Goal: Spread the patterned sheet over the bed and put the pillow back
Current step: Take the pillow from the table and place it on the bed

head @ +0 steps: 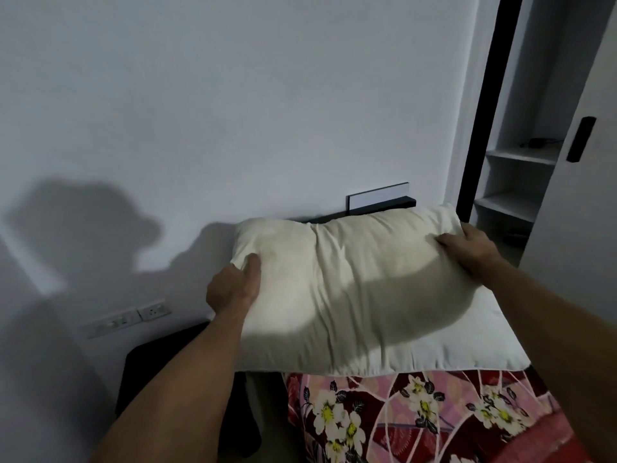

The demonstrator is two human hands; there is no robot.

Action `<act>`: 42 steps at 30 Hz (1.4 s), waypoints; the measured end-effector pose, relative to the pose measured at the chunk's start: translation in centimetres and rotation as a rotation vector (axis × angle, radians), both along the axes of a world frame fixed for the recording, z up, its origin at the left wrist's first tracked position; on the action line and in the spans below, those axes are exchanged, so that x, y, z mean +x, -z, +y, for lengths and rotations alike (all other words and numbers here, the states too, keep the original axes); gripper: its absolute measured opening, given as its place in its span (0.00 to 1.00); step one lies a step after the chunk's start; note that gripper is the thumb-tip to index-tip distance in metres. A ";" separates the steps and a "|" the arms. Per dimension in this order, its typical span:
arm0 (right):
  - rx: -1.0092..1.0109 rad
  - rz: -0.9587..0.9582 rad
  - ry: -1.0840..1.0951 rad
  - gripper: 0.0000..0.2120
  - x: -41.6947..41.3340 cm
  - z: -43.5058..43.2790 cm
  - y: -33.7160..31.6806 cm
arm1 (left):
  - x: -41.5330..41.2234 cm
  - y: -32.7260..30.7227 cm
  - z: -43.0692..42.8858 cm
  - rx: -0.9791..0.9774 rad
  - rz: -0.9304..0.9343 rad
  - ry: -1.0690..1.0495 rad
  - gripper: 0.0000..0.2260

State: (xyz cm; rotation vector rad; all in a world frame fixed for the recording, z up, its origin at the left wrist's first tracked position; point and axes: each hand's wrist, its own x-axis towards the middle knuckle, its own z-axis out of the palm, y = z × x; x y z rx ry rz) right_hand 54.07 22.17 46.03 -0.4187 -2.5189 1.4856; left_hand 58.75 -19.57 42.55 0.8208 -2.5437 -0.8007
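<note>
A cream pillow (347, 289) is held at the head of the bed, close to the wall. My left hand (233, 285) grips its left end, thumb on top. My right hand (467, 245) grips its right end, fingers curled over the upper edge. Under it lies a whiter pillow (484, 342), partly hidden. The patterned sheet (417, 416), red and pink with white flowers, covers the bed below the pillows at the bottom right.
A dark piece of furniture (147, 379) stands left of the bed against the wall, below a socket strip (133, 317). A dark headboard ledge with a white panel (377, 197) sits behind the pillow. An open wardrobe with shelves (514, 182) is at the right.
</note>
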 end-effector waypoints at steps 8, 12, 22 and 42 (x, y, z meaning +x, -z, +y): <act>-0.049 -0.012 0.073 0.33 -9.8 -2.4 3.1 | -11.2 3.9 -1.1 0.051 -0.021 0.023 0.35; -0.083 -0.023 0.112 0.34 -15.4 -3.3 4.7 | -17.5 5.2 -2.5 0.048 -0.028 0.071 0.33; -0.123 -0.039 0.286 0.43 -26.8 -3.5 6.9 | -31.1 9.6 -1.5 0.212 -0.001 0.134 0.40; 0.083 -0.184 0.334 0.15 -50.4 -0.5 22.6 | -45.3 30.1 4.0 0.469 0.048 0.064 0.18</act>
